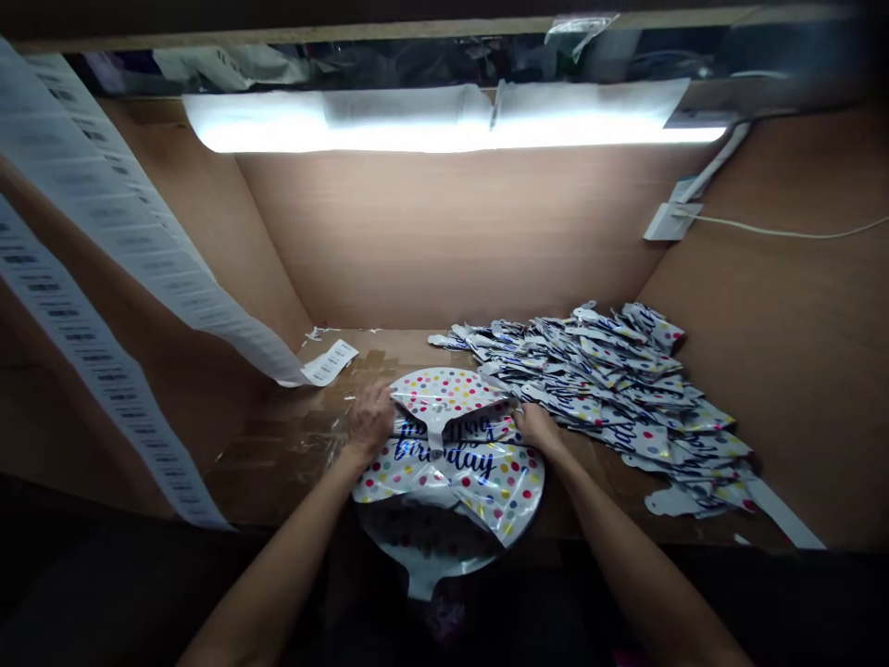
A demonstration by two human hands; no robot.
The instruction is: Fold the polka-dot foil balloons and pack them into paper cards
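Together, our left hand (371, 419) and right hand (538, 428) hold the folded flaps of a creased, polka-dotted foil birthday balloon (479, 472), its tail (425, 582) overhanging the table's (278, 463) front edge.

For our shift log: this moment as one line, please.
left hand on foil balloon | right hand on balloon | balloon pile beside

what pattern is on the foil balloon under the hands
Foil balloon: multicoloured polka dots on white, shown best in the head view.

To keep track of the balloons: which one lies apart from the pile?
The polka-dot balloon under your left hand and right hand; the rest overlap in the pile to the right.
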